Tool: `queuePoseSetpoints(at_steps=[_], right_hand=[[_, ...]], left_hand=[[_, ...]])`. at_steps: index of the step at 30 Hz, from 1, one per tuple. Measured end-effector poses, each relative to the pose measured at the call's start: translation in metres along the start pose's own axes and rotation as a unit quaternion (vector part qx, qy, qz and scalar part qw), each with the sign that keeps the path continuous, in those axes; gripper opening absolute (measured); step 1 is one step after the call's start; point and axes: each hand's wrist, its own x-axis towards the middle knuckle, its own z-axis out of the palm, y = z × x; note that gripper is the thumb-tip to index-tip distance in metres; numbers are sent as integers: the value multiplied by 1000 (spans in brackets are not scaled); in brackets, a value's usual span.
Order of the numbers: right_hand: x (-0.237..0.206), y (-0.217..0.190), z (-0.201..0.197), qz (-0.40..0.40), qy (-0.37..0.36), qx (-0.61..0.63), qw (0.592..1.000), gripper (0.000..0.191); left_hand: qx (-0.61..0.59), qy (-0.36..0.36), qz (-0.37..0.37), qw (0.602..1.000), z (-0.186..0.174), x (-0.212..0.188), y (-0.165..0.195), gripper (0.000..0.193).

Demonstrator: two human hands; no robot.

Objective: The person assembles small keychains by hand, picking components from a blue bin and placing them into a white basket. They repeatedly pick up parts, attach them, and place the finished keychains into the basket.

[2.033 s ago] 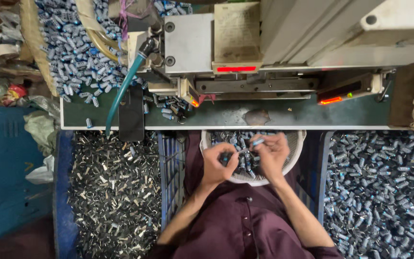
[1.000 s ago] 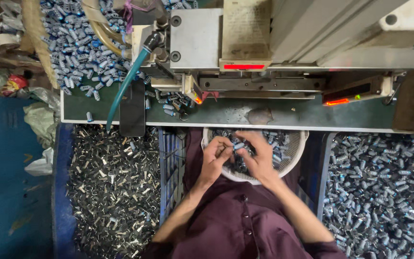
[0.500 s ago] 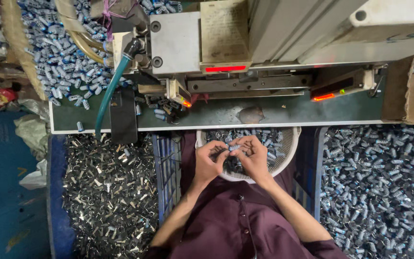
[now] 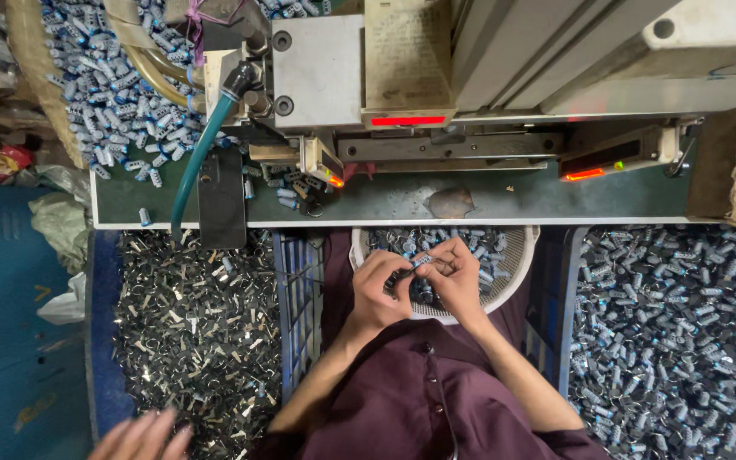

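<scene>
From my remote seat, the big grey machine (image 4: 504, 60) fills the top of the view, one unit with two red-lit indicators. Below it runs one green bench (image 4: 547, 204). Three heaps flank me: dark metal clips (image 4: 198, 332) on the left, blue-banded cylinders (image 4: 683, 332) on the right, another pile at upper left; far too many to count. One white basket (image 4: 517, 273) sits on my lap. Since two seconds ago my hands have drawn together above it, out of rummaging into fitting. My left hand (image 4: 381, 294) is curled nearly closed around a dark clip; my right hand (image 4: 453, 277) pinches one small cylinder (image 4: 420, 261) between the fingertips, pressed against the left. A third hand, someone else's, shows at bottom left.
</scene>
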Motion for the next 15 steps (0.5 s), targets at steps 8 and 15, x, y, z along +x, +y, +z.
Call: queuePoseSetpoints(at_steps=[8,15], right_hand=[[6,-6,-8,-12,-43,-35,998,33],[9,-3,-6,38,-18,-38,998,35]], left_hand=[[59,-56,41,996,-4,0,0,28],[88,-49,112,989,-3,4,-11,33]])
